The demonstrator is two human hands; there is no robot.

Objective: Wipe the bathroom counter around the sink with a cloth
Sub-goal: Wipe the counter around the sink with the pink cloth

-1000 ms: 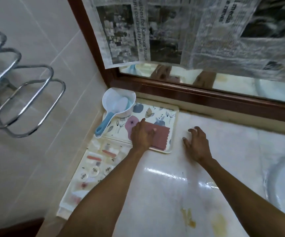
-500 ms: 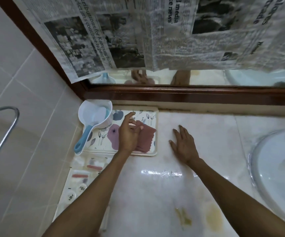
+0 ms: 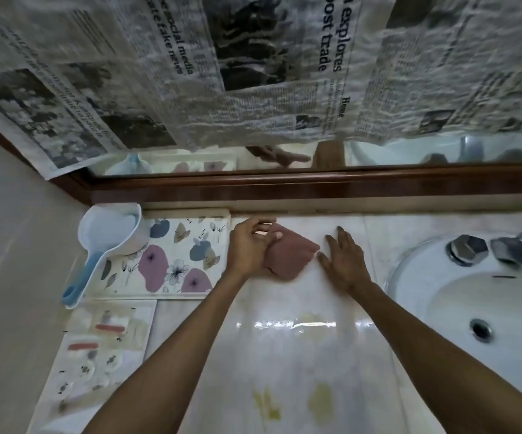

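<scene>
The cloth (image 3: 292, 258), a folded dusty-red piece, is at the back of the bench (image 3: 284, 355), close under the mirror frame (image 3: 284, 189) and just right of the floral tray (image 3: 187, 245). Your left hand (image 3: 248, 249) has its 9 o'clock edge, fingers and thumb curled round the fold. The cloth is blurred, so I cannot tell whether it lies flat or hangs a little lifted. Your right hand (image 3: 344, 261) rests at the cloth's 3 o'clock, just beside it, palm down on the bench with fingers straight and released, holding nothing.

To wipe well, I judge you should spread the cloth under your palm rather than pinch one edge, so its whole face bears on the surface. Start at the back strip and draw overlapping strokes toward 6 o'clock, where two yellowish stains (image 3: 266, 405) lie near the front — they will likely need firmer pressure and more than one pass. Take the right hand out of the cloth's path, or brace with it further off. Toward 4 o'clock, follow the curve of the sink (image 3: 409, 270) closely. At 9 o'clock, stop short of the tray — a white scoop (image 3: 109, 233) stands on it and could be nudged.
</scene>
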